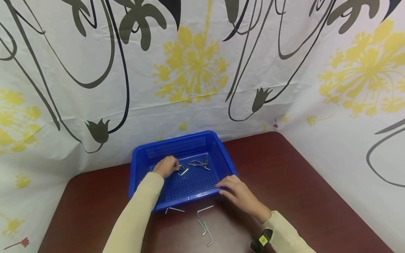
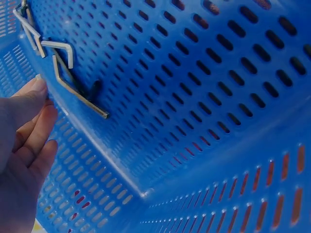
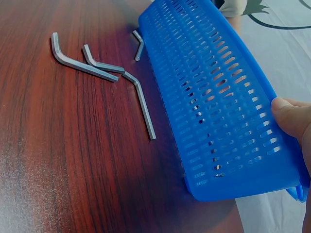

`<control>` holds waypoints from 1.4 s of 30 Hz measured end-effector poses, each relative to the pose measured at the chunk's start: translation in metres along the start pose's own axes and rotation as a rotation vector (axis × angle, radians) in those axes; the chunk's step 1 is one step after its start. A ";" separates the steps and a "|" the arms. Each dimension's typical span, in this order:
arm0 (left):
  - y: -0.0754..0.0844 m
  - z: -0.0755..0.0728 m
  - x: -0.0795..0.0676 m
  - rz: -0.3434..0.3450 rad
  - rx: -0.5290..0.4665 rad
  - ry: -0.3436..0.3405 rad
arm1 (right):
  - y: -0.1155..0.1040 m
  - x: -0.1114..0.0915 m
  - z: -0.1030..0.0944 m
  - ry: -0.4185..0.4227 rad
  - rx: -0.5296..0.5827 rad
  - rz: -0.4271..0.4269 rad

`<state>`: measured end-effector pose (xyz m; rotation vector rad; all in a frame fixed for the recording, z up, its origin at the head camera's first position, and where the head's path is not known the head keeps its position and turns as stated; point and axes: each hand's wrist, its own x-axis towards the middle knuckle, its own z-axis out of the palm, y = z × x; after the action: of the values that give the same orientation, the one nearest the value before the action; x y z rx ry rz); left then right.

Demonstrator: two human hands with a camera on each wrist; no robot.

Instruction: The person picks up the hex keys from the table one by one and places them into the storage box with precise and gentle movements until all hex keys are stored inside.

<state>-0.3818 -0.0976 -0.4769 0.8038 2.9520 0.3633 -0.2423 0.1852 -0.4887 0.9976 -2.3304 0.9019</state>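
Observation:
My left hand (image 1: 166,166) reaches into a blue plastic basket (image 1: 202,194), thumb and fingertips pinched together. A small metal end shows at the thumb tip in the left wrist view, apparently a hex key (image 2: 39,76) mostly hidden by the fingers. Beside the fingertips, an L-shaped hex key (image 1: 183,172) lies on the basket floor, with several more hex keys (image 1: 199,163) grouped farther right. My right hand (image 1: 242,195) grips the basket's near right corner, its thumb (image 3: 286,114) against the outside of the rim and its fingers over the top.
Several loose hex keys (image 1: 208,233) lie on the dark red table (image 1: 265,165) in front of the basket, one of them (image 1: 174,210) close against its near wall. A patterned white cloth (image 1: 196,116) hangs behind the table and along both sides.

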 end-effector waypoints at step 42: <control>0.002 -0.008 -0.005 -0.045 -0.037 -0.027 | 0.000 0.001 -0.001 0.012 -0.007 -0.030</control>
<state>-0.3777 -0.1005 -0.4686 0.7310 2.9235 0.4003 -0.2425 0.1854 -0.4873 1.0181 -2.3008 0.8854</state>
